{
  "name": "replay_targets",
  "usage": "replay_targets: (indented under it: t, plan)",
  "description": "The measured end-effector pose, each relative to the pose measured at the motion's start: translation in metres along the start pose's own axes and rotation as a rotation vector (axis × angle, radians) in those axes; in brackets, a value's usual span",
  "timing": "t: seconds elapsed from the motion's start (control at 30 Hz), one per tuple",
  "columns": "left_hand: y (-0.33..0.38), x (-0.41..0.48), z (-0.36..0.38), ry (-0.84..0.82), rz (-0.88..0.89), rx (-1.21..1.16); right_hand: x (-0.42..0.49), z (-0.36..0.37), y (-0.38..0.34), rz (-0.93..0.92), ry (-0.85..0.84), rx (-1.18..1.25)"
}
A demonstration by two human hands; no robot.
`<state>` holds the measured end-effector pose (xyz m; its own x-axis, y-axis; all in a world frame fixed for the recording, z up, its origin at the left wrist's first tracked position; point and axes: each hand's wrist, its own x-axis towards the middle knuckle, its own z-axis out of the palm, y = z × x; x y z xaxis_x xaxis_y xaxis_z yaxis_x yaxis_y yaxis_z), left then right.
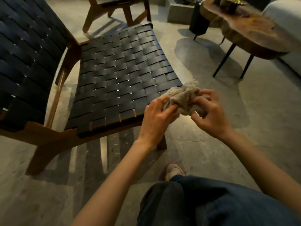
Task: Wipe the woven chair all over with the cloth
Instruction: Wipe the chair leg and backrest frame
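Note:
The woven chair [117,70] fills the left and middle: a seat of dark interlaced straps on a brown wooden frame, with a dark woven backrest [26,51] rising at the far left. A bunched beige fluffy cloth [184,97] is held in the air just off the seat's near right corner. My left hand [156,118] grips its left side and my right hand [211,115] grips its right side, fingers curled into the fabric. The cloth does not touch the seat.
A second wooden chair [117,12] stands behind the seat. A live-edge wooden side table [254,33] on thin black legs is at the right, beside a pale sofa [286,22]. My knee and shoe [174,171] are at the bottom over the grey stone floor.

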<state>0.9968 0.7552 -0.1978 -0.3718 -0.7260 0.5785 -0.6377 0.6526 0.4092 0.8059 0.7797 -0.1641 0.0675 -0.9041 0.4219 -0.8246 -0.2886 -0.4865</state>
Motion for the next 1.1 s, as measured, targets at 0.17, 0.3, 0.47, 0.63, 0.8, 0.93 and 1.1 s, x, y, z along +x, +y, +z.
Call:
replay_targets:
  t: [0.17,0.3,0.47,0.63,0.8,0.93,1.1]
  plan:
    - [-0.011,0.000,-0.007,-0.144,0.048,-0.065,0.018,0.011,-0.002,0.178,0.003,0.144]
    - [-0.012,-0.006,-0.009,-0.149,0.031,-0.045,0.015,0.028,0.000,0.158,-0.061,0.216]
    - [-0.008,-0.003,-0.008,-0.104,0.093,-0.025,-0.006,0.049,-0.011,0.361,0.054,0.358]
    - [-0.016,0.009,-0.013,-0.192,0.209,0.038,-0.009,0.062,-0.024,0.480,0.132,0.552]
    - [-0.026,0.009,-0.015,-0.205,0.278,0.048,-0.013,0.080,-0.029,0.510,0.191,0.619]
    - [-0.035,0.002,-0.019,-0.222,0.255,0.018,-0.023,0.109,-0.043,0.540,0.205,0.655]
    - [-0.053,-0.025,-0.034,-0.223,0.259,0.056,-0.042,0.128,-0.059,0.417,0.052,0.704]
